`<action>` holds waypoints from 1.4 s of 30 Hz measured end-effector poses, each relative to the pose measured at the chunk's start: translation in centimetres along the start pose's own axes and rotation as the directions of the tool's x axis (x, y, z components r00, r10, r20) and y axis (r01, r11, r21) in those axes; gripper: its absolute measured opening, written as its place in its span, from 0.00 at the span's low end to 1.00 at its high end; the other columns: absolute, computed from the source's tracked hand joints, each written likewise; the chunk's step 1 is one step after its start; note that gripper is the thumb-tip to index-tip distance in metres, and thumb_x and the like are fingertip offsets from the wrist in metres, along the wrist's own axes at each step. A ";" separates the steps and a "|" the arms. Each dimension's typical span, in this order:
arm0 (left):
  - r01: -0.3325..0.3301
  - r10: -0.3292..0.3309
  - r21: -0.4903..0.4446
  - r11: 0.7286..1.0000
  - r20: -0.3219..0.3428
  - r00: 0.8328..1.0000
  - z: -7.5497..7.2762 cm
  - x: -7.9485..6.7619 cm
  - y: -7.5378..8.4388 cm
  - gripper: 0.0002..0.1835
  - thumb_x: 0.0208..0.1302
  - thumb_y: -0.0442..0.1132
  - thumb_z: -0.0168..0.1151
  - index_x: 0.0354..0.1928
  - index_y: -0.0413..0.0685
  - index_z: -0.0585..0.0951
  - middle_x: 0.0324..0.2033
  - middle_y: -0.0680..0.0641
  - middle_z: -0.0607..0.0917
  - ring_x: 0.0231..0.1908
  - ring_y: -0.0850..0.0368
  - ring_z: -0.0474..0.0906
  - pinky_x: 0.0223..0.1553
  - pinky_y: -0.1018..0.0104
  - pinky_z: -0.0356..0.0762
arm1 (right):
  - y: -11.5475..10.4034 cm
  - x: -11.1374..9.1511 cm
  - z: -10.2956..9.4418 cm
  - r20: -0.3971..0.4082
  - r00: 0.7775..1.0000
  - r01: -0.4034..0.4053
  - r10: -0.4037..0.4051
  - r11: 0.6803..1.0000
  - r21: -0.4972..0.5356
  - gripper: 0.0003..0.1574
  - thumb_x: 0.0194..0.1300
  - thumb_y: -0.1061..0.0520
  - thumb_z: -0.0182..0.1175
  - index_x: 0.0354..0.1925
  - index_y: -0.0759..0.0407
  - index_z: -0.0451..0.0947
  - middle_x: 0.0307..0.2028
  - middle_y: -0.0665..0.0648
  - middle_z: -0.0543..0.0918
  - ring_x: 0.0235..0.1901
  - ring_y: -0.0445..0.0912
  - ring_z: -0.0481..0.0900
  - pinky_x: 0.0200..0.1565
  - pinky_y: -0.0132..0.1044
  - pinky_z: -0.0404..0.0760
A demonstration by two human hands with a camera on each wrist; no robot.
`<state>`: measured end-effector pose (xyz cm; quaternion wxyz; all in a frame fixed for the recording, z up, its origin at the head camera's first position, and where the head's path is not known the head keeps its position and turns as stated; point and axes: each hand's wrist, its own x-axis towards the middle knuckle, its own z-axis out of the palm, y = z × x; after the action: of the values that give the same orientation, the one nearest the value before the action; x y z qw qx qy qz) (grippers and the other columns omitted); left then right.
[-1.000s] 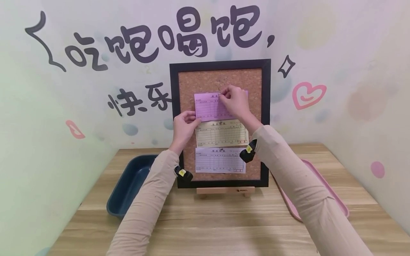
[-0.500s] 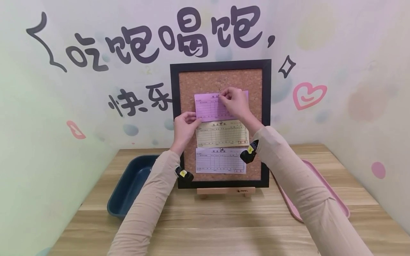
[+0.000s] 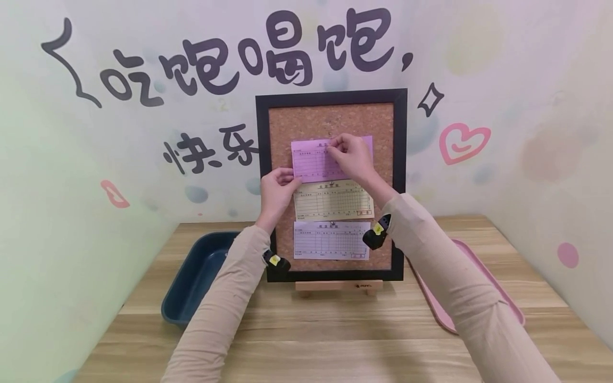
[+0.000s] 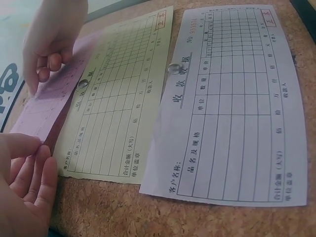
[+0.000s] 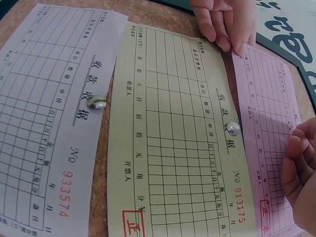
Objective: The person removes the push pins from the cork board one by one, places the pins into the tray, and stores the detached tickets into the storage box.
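Note:
A pink receipt slip [image 3: 308, 160] lies against the upper part of a black-framed cork board [image 3: 301, 122]. My left hand [image 3: 276, 194] pinches its lower left corner between thumb and fingers, as the left wrist view shows. At the slip's top middle, my right hand [image 3: 353, 155] holds thumb and forefinger together, seemingly on a pushpin that the fingers hide. Below hang a yellow receipt [image 3: 313, 205] and a white receipt [image 3: 328, 242]. Each has a shiny pushpin at its top middle: one on the yellow [image 5: 233, 128], another pushpin on the white [image 5: 96, 102].
The board leans on a small wooden easel [image 3: 335, 285] on a wood-grain table [image 3: 330, 335]. A dark blue bin [image 3: 189, 290] stands at the left, partly behind the left sleeve. On the right is a pink tray [image 3: 440, 314], partly under the right sleeve. A lettered wall rises behind.
My right hand and wrist have shifted down very slightly, with the fingertips still at the pink slip's top. The left hand keeps its place on the corner.

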<state>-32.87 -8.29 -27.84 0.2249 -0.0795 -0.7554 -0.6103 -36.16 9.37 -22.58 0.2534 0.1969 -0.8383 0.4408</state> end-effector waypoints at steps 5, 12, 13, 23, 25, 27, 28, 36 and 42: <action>0.010 -0.010 0.009 1.000 -0.003 1.000 0.0 -0.1 -0.1 0.11 0.53 0.32 0.64 0.39 0.35 0.80 0.34 0.39 0.84 0.35 0.53 0.79 0.31 0.74 0.75 | -0.2 -0.4 -0.5 0.000 1.000 0.002 -0.002 0.999 0.034 0.05 0.60 0.61 0.57 0.33 0.63 0.77 0.16 0.53 0.72 0.14 0.39 0.63 0.17 0.28 0.62; 0.012 -0.012 -0.010 1.000 -0.017 1.000 0.0 -0.3 0.0 0.11 0.52 0.31 0.65 0.37 0.33 0.79 0.33 0.38 0.83 0.34 0.53 0.79 0.30 0.75 0.75 | -0.6 -1.0 -1.4 0.012 1.000 0.013 -0.014 1.000 0.016 0.07 0.62 0.60 0.56 0.35 0.64 0.77 0.20 0.56 0.75 0.19 0.41 0.65 0.20 0.28 0.62; 0.013 -0.013 -0.011 1.000 -0.017 1.000 -0.1 -0.3 0.0 0.10 0.52 0.31 0.65 0.37 0.33 0.79 0.33 0.38 0.83 0.34 0.54 0.79 0.29 0.75 0.75 | -0.6 -1.1 -1.6 0.020 1.000 0.011 -0.011 1.000 0.021 0.07 0.62 0.59 0.55 0.35 0.64 0.76 0.20 0.56 0.75 0.19 0.41 0.65 0.20 0.28 0.63; -0.007 0.007 -0.001 1.000 -0.002 1.000 -0.7 -1.0 0.7 0.10 0.52 0.31 0.65 0.36 0.32 0.78 0.33 0.37 0.83 0.32 0.55 0.78 0.29 0.76 0.74 | -0.9 -2.5 -3.7 0.085 0.996 -0.010 0.007 1.000 0.027 0.08 0.65 0.57 0.52 0.37 0.61 0.73 0.23 0.60 0.76 0.19 0.44 0.67 0.19 0.31 0.66; -0.009 0.009 -0.001 1.000 0.002 1.000 -0.9 -1.2 0.8 0.10 0.53 0.30 0.64 0.36 0.31 0.78 0.33 0.36 0.83 0.32 0.55 0.78 0.29 0.76 0.75 | -0.9 -2.9 -4.0 0.087 0.996 0.008 -0.009 1.000 0.015 0.08 0.66 0.57 0.52 0.37 0.62 0.73 0.22 0.61 0.75 0.19 0.45 0.67 0.19 0.31 0.65; 0.000 0.000 -0.006 1.000 0.010 1.000 -1.1 -1.4 0.9 0.10 0.54 0.31 0.64 0.37 0.31 0.78 0.34 0.36 0.82 0.33 0.55 0.78 0.31 0.74 0.77 | -0.9 -3.2 -4.4 0.089 0.996 0.025 -0.024 1.000 -0.008 0.08 0.66 0.57 0.52 0.37 0.62 0.73 0.22 0.61 0.75 0.19 0.45 0.67 0.19 0.31 0.65; 0.007 -0.006 -0.006 1.000 0.014 1.000 -1.2 -1.5 1.0 0.10 0.54 0.31 0.63 0.37 0.31 0.77 0.34 0.37 0.82 0.33 0.55 0.78 0.31 0.73 0.77 | -0.9 -3.3 -4.6 0.088 0.996 0.035 -0.034 0.999 -0.017 0.08 0.66 0.57 0.52 0.37 0.62 0.73 0.22 0.60 0.74 0.19 0.45 0.67 0.19 0.31 0.64; 0.039 -0.039 -0.005 0.999 0.031 0.999 -2.0 -2.0 1.3 0.11 0.55 0.31 0.63 0.39 0.32 0.77 0.36 0.37 0.82 0.35 0.55 0.78 0.35 0.72 0.78 | -0.3 -4.3 -6.0 0.073 0.996 0.063 -0.059 0.996 -0.056 0.08 0.65 0.60 0.52 0.36 0.65 0.73 0.23 0.62 0.76 0.22 0.46 0.68 0.22 0.31 0.65; 0.056 -0.056 -0.014 0.998 0.005 0.998 -2.7 -2.4 1.5 0.10 0.54 0.30 0.63 0.38 0.30 0.77 0.36 0.35 0.82 0.32 0.59 0.77 0.32 0.75 0.78 | 0.2 -5.0 -7.1 0.068 0.996 0.062 -0.056 0.994 -0.091 0.08 0.64 0.61 0.53 0.36 0.66 0.73 0.24 0.63 0.76 0.21 0.46 0.68 0.22 0.29 0.66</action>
<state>-29.51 -10.12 -27.18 0.2053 -0.0613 -0.7536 -0.6214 -30.50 15.93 -22.28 0.2477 0.2239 -0.8595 0.3869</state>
